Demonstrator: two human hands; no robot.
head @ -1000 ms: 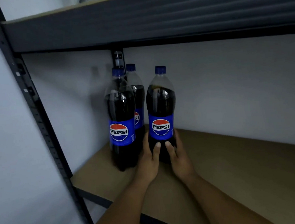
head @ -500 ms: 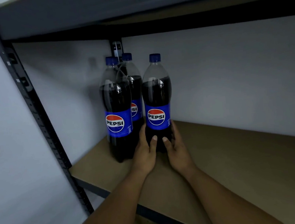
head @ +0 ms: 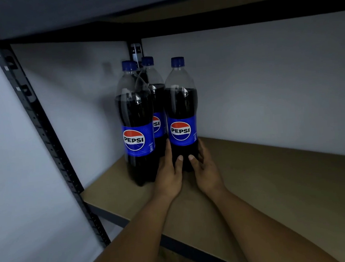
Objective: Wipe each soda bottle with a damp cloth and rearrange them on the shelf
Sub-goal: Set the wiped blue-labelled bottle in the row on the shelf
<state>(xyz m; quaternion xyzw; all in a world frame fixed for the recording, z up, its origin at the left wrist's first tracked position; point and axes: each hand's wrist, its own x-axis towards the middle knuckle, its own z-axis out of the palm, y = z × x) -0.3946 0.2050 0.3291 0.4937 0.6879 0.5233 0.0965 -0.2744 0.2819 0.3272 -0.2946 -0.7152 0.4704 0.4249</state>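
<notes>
Left hand (head: 168,172) and right hand (head: 206,169) clasp right bottle (head: 181,107) low, thumbs in front. It stands at 10 o'clock on shelf (head: 274,176), touching left bottle (head: 136,117), near rear bottle (head: 157,99). No cloth seen, so wiping can't be judged; grouping looks nearly done.

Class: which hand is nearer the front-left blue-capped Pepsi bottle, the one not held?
Left. The left hand lies beside that plastic cola bottle; the right hand sits beyond the held bottle.
</notes>
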